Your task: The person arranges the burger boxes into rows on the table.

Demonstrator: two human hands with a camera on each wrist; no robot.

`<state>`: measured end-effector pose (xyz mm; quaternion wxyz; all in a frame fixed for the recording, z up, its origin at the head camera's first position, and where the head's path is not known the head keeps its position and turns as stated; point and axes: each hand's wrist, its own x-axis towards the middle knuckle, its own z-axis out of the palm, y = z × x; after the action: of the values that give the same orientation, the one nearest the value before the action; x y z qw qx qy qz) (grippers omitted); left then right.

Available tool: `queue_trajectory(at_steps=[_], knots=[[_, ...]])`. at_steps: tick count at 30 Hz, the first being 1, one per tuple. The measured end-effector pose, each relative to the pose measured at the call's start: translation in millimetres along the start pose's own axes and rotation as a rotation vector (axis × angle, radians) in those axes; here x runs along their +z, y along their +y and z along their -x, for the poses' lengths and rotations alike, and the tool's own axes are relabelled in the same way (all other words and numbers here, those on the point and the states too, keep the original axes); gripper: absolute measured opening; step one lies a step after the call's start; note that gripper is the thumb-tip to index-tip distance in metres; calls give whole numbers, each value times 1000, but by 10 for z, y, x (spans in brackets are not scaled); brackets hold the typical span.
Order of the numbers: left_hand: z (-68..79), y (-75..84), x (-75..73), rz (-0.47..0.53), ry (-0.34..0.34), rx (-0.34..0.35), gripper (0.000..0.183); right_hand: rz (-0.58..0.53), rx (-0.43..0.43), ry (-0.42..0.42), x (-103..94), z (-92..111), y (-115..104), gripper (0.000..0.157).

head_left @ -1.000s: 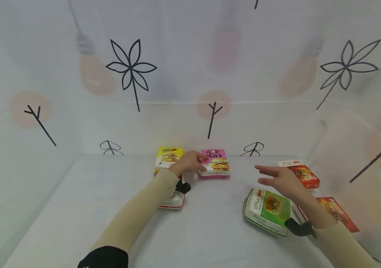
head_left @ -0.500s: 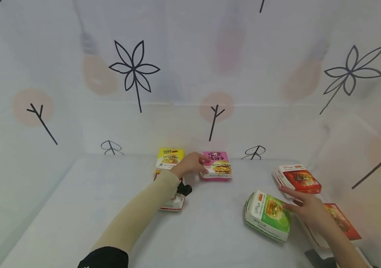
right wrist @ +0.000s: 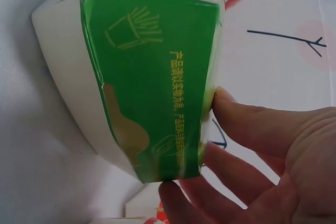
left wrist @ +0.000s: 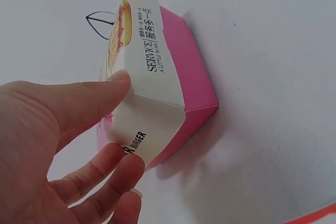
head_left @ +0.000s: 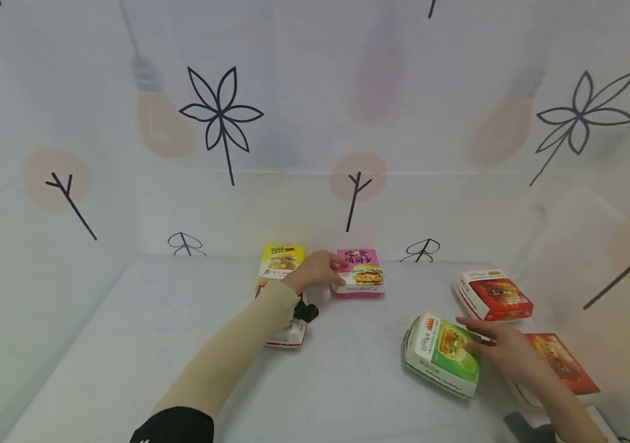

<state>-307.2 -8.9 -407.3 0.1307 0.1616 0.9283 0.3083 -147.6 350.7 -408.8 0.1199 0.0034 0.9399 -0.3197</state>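
Note:
My left hand (head_left: 315,271) is at the left side of a pink and white burger box (head_left: 360,280). In the left wrist view the thumb lies over the edge of that box (left wrist: 157,66), and the other fingers, loosely bent, are by its white side. My right hand (head_left: 506,351) is at the right end of a green and white burger box (head_left: 442,357). The right wrist view has the thumb at the top edge of the green box (right wrist: 142,51) and a fingertip at its lower corner. Both boxes sit on the white surface.
A yellow burger box (head_left: 282,261) and a red and white box (head_left: 287,335), partly behind the left forearm, stand left of the pink one. To the right lie a red burger box (head_left: 498,295) and another red box (head_left: 564,363), partly covered by the right arm. Patterned cloth (head_left: 271,203) rises behind.
My right hand has come down and back from above the green box to its right end, uncovering the red box behind. The left hand stays by the pink box. The view has shifted slightly.

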Motion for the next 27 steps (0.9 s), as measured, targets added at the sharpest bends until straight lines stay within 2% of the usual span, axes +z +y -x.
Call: queue_trajectory(at_steps=[5,13,23,27], knots=[[-4,3,7,6,3,-12,49,-20,6,-32,28,-15,9,64],[-23,0,11,4,4,-26,49,-51,1,-32,110,-10,3,68],[-7,21,16,3,5,-33,48,-29,-63,14,277,-23,-142,63],[6,30,10,-9,5,-22,48,-43,-63,18,342,-55,-211,62]])
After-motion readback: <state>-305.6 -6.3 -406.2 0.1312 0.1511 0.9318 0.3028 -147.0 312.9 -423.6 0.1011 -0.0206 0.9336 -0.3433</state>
